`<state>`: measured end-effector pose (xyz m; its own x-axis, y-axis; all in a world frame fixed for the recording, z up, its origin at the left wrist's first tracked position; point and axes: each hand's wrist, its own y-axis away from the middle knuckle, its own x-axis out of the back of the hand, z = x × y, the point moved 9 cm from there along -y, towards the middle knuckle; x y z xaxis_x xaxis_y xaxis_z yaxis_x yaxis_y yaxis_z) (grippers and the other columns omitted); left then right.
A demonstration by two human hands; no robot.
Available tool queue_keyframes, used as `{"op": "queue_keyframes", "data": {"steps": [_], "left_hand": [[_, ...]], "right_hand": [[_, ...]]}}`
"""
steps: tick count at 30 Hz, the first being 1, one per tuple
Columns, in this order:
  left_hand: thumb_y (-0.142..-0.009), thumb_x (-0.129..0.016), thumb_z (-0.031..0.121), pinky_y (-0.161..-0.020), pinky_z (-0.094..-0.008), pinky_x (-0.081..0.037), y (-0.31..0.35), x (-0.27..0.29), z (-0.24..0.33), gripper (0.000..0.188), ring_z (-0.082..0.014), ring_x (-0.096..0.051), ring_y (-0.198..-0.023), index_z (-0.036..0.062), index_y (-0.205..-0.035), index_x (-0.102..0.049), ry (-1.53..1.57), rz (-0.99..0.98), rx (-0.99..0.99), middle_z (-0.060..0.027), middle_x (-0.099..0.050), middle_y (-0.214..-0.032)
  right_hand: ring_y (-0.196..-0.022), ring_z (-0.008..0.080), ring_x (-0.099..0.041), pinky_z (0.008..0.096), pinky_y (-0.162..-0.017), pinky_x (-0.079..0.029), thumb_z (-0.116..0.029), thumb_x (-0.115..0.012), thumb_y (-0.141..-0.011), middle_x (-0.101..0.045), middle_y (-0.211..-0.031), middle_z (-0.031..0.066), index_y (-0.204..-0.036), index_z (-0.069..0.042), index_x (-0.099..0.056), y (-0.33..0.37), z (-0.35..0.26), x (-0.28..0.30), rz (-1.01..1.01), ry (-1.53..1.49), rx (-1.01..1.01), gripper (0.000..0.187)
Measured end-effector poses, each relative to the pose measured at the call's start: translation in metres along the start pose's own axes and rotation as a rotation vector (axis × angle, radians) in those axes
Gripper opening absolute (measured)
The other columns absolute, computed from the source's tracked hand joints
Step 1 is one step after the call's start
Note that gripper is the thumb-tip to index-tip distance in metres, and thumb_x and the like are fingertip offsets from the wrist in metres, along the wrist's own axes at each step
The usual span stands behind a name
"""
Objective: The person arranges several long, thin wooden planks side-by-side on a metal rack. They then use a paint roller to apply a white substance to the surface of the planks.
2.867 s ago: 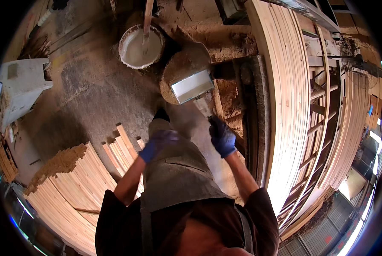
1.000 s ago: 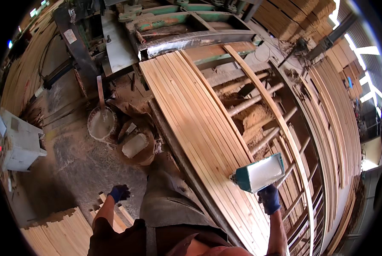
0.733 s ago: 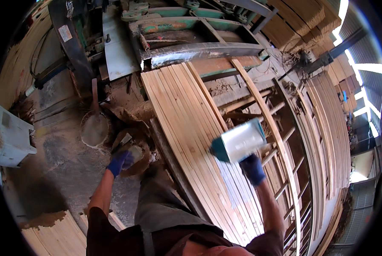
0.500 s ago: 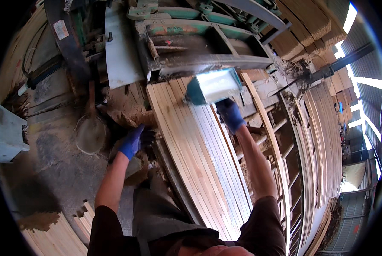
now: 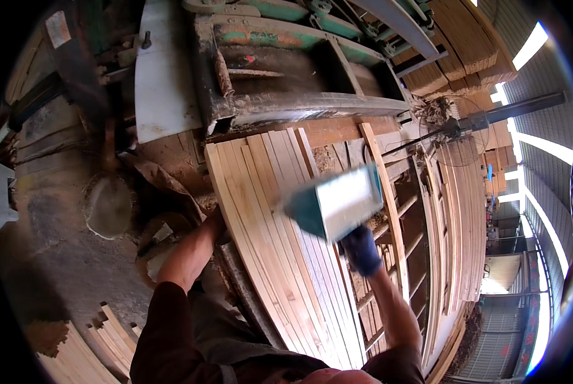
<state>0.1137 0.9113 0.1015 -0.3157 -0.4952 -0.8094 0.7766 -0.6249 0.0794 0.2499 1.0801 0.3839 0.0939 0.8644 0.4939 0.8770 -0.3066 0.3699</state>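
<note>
My right hand [image 5: 362, 251], in a dark blue glove, is closed at the near side of a teal, trough-shaped box [image 5: 305, 211] with a white interior. The box is blurred by motion and tilted over the right part of a row of long, narrow wooden strips [image 5: 267, 237]. Pale, shiny streaks show on the strips below it. My left forearm [image 5: 193, 253] reaches to the left edge of the row, where my left hand is hidden, so its fingers do not show.
A rusty metal frame with green parts [image 5: 312, 105] stands across the far end of the strips. To the right run a single wooden strip [image 5: 389, 205], a rack with rungs and stacked boards [image 5: 465, 230]. A fan [image 5: 456, 128] stands beyond. A round-topped stump-like object [image 5: 109, 206] is at left.
My right hand has brought the teal box nearer and to the right. My left hand, visible before with its fingers apart, has gone out of sight at the strips' left edge. The view has shifted.
</note>
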Motion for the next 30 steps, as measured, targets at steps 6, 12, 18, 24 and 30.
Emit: {"op": "queue_keyframes", "data": {"steps": [6,12,18,24,30], "left_hand": [[-0.102,-0.050,0.023,-0.095,-0.0386,-0.053,-0.018,-0.017,0.000,0.039,-0.0221,-0.061,-0.112,0.0055,-0.136,-0.048,0.042,-0.002,0.040,-0.0097,-0.060,-0.129],[-0.102,-0.048,0.027,-0.097,-0.0389,-0.052,-0.023,-0.016,0.002,0.041,-0.0219,-0.061,-0.114,0.0062,-0.138,-0.047,0.010,-0.010,0.029,-0.0094,-0.059,-0.130],[-0.103,-0.046,0.031,-0.098,-0.0393,-0.052,0.002,-0.005,0.019,0.044,-0.0217,-0.060,-0.115,0.0069,-0.140,-0.046,-0.086,0.014,-0.010,-0.0091,-0.059,-0.132],[-0.103,-0.044,0.040,-0.098,-0.0405,-0.051,0.053,0.005,0.027,0.051,-0.0217,-0.060,-0.117,0.0078,-0.143,-0.044,0.141,0.074,0.019,-0.0085,-0.058,-0.134],[-0.092,-0.039,0.071,-0.097,-0.0433,-0.052,0.073,-0.033,0.041,0.079,-0.0238,-0.060,-0.117,0.0115,-0.144,-0.043,0.554,0.092,0.072,-0.0083,-0.058,-0.134]], "right_hand": [[-0.054,0.0125,-0.061,0.0295,-0.046,-0.050,-0.015,-0.050,-0.098,-0.064,-0.067,0.0094,-0.090,0.000,-0.060,-0.001,-0.003,0.002,-0.042,0.200,0.128,0.020],[-0.046,0.0060,-0.045,0.0230,-0.042,-0.038,-0.038,-0.055,-0.100,-0.052,-0.060,-0.0021,-0.084,-0.008,-0.056,-0.134,-0.068,-0.044,-0.116,-0.125,0.307,0.034],[-0.048,0.0088,-0.050,0.0258,-0.042,-0.042,-0.025,-0.056,-0.097,-0.054,-0.061,-0.0005,-0.082,-0.007,-0.058,-0.079,-0.024,-0.041,-0.133,0.003,0.290,0.024],[-0.066,0.0148,-0.061,0.0274,-0.056,-0.050,-0.014,-0.060,-0.092,-0.064,-0.082,0.0055,-0.104,-0.002,-0.060,0.158,0.089,0.006,0.042,-0.332,-0.195,0.016],[-0.091,0.0282,-0.069,0.0393,-0.077,-0.053,-0.014,-0.061,-0.091,-0.070,-0.096,0.0178,-0.103,-0.001,-0.065,0.164,0.090,0.009,-0.109,0.245,-0.125,0.018]]}}
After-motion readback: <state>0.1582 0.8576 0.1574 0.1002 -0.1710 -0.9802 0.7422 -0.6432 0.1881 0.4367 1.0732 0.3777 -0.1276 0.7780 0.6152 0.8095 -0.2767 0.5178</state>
